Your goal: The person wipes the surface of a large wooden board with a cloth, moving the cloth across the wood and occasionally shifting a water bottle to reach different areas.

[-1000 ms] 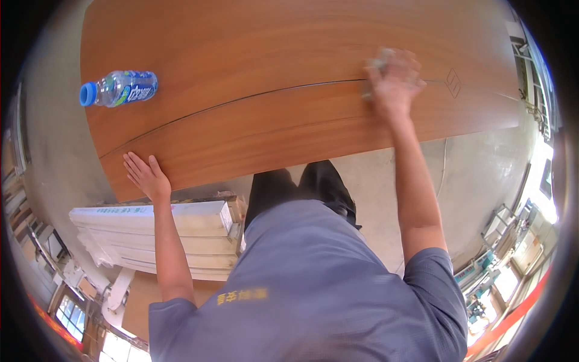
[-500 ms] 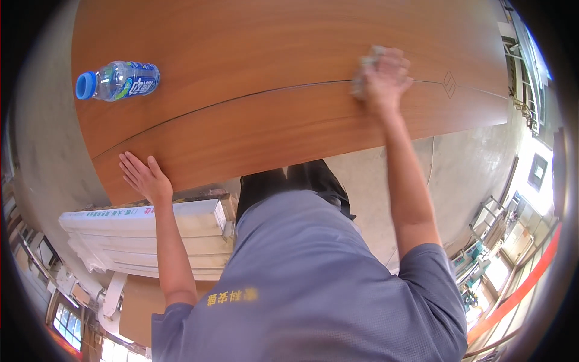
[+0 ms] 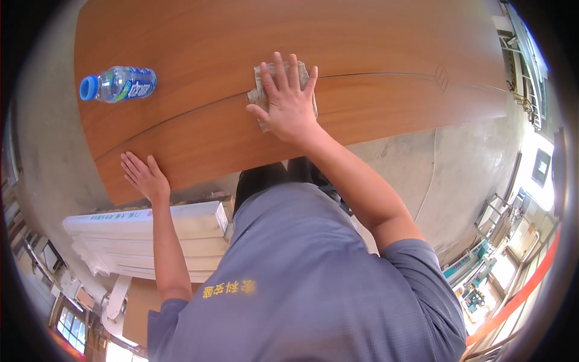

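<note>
A large reddish-brown wood-grain panel [image 3: 199, 54] lies flat before me, with a thin dark groove running along its length. My right hand [image 3: 288, 99] is spread wide and flat over a crumpled pale cloth [image 3: 309, 96], pressing it against the panel across the groove. Parts of the cloth show around the fingers and wrist; the rest is under the palm. Near the panel's left front corner, my left hand [image 3: 145, 176] rests flat on the wood, fingers stretched out and nothing held. A plastic bottle [image 3: 118, 84] with a blue cap and blue label lies on its side beyond it.
Stacked long white boxes [image 3: 145, 232] stand just below the panel's left front edge. Concrete floor [image 3: 410, 175] surrounds the panel. At the right are metal racks [image 3: 525, 78] and green machinery [image 3: 467, 262]. A diamond-shaped mark [image 3: 441, 78] sits at the groove's right end.
My right hand has swept left along the groove with the cloth, from the panel's right part to its middle, and its fingers are now spread. My left hand has stayed in place.
</note>
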Available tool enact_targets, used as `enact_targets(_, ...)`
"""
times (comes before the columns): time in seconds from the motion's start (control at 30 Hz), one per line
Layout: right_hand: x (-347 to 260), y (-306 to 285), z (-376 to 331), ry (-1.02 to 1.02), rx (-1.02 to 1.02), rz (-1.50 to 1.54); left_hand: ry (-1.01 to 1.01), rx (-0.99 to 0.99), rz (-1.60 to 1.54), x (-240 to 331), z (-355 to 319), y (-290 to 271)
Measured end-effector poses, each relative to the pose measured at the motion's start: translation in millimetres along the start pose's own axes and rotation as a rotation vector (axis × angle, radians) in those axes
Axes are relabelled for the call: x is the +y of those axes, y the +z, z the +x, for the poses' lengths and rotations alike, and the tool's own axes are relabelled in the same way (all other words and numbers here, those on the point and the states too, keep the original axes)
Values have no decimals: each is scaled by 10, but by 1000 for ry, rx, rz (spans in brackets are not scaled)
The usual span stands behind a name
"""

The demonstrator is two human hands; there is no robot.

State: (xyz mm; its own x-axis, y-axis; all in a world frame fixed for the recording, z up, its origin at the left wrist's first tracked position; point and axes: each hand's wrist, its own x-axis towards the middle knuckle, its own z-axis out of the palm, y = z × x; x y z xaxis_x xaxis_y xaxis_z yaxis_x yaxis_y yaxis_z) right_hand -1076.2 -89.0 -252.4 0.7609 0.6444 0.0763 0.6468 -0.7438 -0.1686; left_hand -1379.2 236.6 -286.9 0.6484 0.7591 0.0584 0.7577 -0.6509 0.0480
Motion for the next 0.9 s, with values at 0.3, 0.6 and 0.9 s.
enact_targets(0.3, 2786, -164, -514, 603, -237, -471, 96, 90, 44, -132, 13, 74)
enact_targets(0.6, 1330, -404, -804, 3, -148, 9, 112, 87, -2, -220, 25, 134)
enact_targets(0.9, 1296, -369, -1205, -12, -116, 279, 429, 82, -58, 1897, -152, 138)
